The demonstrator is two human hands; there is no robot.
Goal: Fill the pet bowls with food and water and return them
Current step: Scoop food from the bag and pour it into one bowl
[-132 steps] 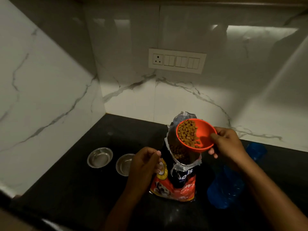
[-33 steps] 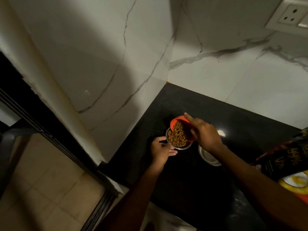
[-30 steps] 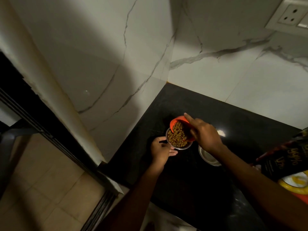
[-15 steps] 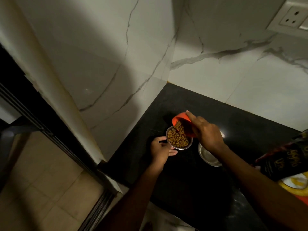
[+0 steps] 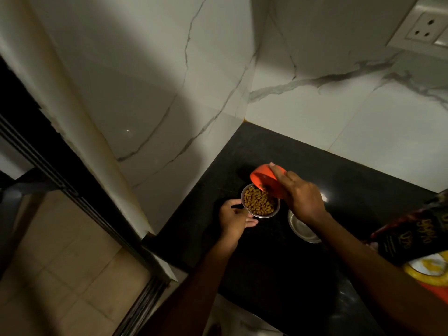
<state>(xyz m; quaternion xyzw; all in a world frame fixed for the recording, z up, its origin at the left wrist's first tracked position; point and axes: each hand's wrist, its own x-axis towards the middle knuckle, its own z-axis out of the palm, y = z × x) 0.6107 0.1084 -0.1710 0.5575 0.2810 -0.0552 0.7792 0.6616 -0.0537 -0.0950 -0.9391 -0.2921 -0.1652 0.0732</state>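
A small steel pet bowl (image 5: pixel 245 193) full of brown kibble (image 5: pixel 259 203) sits on the black counter (image 5: pixel 278 263) near the corner. My left hand (image 5: pixel 234 219) grips its near rim. My right hand (image 5: pixel 301 198) holds an orange cup (image 5: pixel 263 178) tipped steeply over the bowl, with only a few pellets left at its lip. A second steel bowl (image 5: pixel 303 230), with no food in it, stands just to the right, partly hidden under my right wrist.
The pet food bag (image 5: pixel 412 236) stands at the right edge. White marble walls close the counter on the left and back, with a socket plate (image 5: pixel 421 30) high right. The counter's left end drops to a tiled floor (image 5: pixel 55 275) beside a dark sliding-door track.
The orange cup has tipped further and lifted slightly, and nearly all its kibble has dropped into the bowl. My left hand has stayed on the rim.
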